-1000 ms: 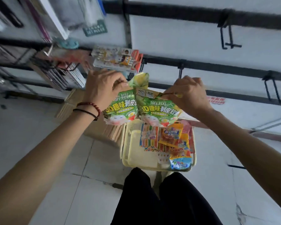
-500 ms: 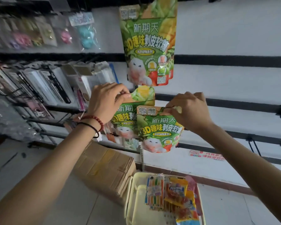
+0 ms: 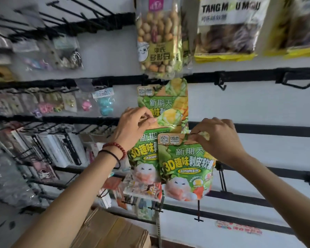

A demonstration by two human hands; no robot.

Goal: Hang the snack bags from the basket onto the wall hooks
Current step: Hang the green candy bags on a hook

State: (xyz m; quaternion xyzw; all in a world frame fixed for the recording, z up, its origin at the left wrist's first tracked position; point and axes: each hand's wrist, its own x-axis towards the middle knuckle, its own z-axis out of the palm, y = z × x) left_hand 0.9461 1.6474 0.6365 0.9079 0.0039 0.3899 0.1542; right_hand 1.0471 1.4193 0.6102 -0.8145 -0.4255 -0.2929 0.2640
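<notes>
Two green snack bags are raised in front of the white wall. My left hand (image 3: 132, 126) pinches the top of the rear green bag (image 3: 143, 158). My right hand (image 3: 218, 138) pinches the top corner of the front green bag (image 3: 186, 169), which overlaps the rear one. A matching green bag (image 3: 163, 101) hangs on a wall hook just above my hands. Bare black hooks (image 3: 221, 85) stick out of the rail to the right. The basket is out of view.
A bean snack bag (image 3: 157, 42) and dark candy bags (image 3: 225, 27) hang higher up. Small packaged goods (image 3: 102, 102) and rows of hooks fill the left wall. A cardboard box (image 3: 113, 230) sits on the floor below. More bare hooks (image 3: 222, 178) line the lower right rails.
Both hands have lifted the two green bags up along the wall toward the hanging green bag. The view has tilted upward, so the basket has dropped out of sight.
</notes>
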